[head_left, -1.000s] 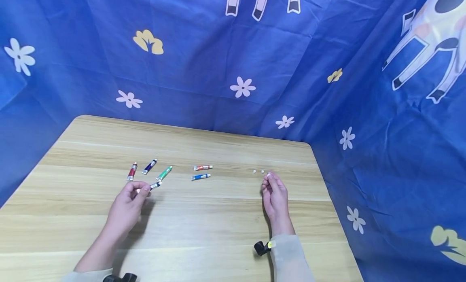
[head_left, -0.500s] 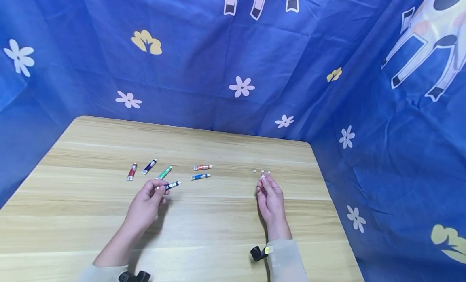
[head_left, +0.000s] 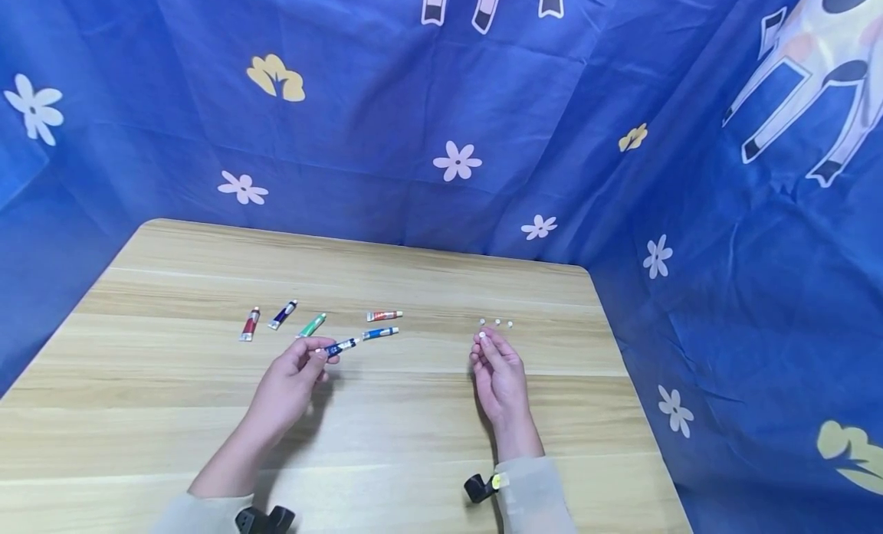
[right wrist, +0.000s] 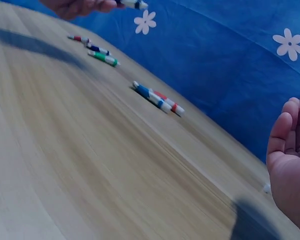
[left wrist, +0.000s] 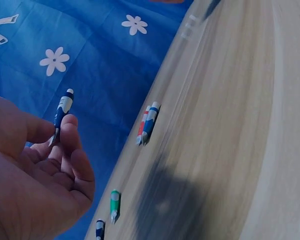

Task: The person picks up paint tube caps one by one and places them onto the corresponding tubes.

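Here, left hand (head_left: 286,384): we saw thumb and fingers pinched on the tail of a dark blue tube (head_left: 341,347) above the table (head_left: 414,442), probably to leave its white tip (left wrist: 70,92) bare.
Right hand (head_left: 502,384): thumb and fingertips met; we could not make out whether they held something tiny.
White bits (head_left: 498,322): three lay just past the right hand, perhaps for easy reach.
Other tubes (head_left: 251,325): five lay flat, blue one (head_left: 380,333) near orange one (head_left: 384,316), likely spaced for picking singly.
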A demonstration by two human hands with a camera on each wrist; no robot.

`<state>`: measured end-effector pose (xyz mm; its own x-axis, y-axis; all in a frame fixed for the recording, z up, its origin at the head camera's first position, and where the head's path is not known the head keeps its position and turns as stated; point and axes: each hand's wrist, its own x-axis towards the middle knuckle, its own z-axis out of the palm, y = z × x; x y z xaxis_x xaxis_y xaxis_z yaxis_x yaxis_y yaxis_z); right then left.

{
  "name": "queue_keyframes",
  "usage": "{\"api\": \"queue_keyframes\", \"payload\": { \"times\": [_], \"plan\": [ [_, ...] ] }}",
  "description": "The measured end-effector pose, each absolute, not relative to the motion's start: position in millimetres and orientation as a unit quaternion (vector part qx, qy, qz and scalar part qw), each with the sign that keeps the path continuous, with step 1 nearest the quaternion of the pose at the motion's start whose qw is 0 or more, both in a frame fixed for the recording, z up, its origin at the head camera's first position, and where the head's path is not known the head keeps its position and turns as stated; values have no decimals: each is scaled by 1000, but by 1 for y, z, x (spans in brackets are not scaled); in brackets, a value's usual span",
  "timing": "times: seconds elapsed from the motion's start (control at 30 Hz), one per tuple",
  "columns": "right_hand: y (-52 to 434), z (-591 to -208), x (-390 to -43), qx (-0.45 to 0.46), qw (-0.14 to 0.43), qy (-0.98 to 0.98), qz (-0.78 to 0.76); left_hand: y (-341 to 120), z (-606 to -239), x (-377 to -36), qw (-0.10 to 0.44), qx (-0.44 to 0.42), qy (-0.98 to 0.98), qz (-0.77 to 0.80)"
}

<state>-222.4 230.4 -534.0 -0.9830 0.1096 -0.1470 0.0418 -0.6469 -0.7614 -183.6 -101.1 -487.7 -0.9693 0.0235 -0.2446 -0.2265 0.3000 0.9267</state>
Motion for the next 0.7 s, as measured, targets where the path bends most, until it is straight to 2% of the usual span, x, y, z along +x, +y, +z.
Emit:
{"api": "queue_keyframes", "payload": {
  "times": [0.23,0.7],
  "plan": [
    [212,-534,-219,-79,12,-463,883,-91,-489,-183,108,-47,798,591],
    [167,-522,-207,-29,-7,-715,698,-72,-492,-175,121,-26,791,599]
  ]
}}
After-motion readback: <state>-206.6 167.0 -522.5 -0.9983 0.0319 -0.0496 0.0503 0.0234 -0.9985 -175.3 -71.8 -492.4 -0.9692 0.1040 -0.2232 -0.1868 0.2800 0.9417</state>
